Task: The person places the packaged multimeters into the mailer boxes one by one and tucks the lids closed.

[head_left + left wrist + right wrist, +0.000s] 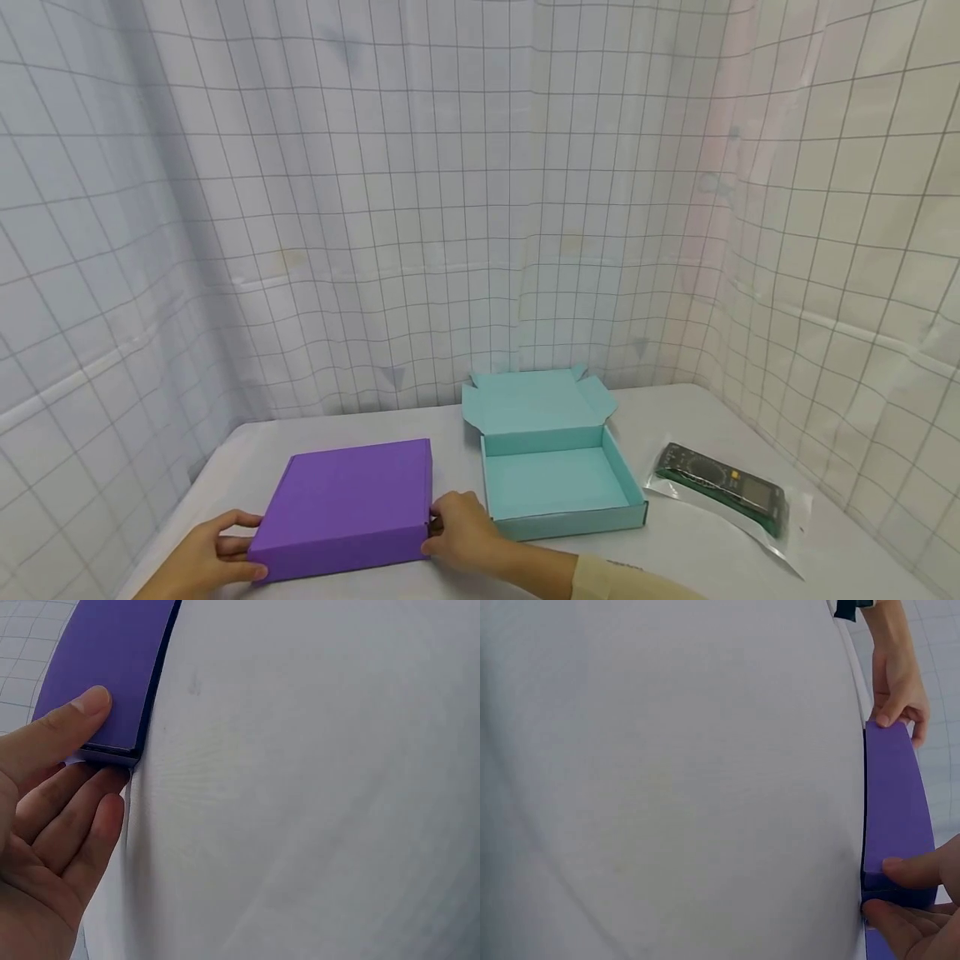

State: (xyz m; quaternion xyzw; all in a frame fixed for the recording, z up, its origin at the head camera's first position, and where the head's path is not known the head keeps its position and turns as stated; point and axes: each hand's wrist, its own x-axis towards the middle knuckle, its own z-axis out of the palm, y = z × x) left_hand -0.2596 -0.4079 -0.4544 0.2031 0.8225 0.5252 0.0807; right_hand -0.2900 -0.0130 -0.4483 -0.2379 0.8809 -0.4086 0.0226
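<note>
A closed purple cardboard box (352, 500) lies flat on the white-covered table at the front left. My left hand (206, 557) holds its front left corner. In the left wrist view, the thumb presses the box's front face while the fingers (109, 814) bend against its short side. At the opposite corner, my right hand (467, 533) grips the box, its thumb (907, 871) on the front face and its other fingers at the right side. Part of those right fingers is hidden behind the thumb and the box edge.
Right of the purple box stands a light teal box (551, 482), its lid folded back and its inside bare. Farther right, a dark multimeter (723, 483) lies in a clear plastic bag. A white gridded curtain (450, 208) surrounds the back and sides of the table.
</note>
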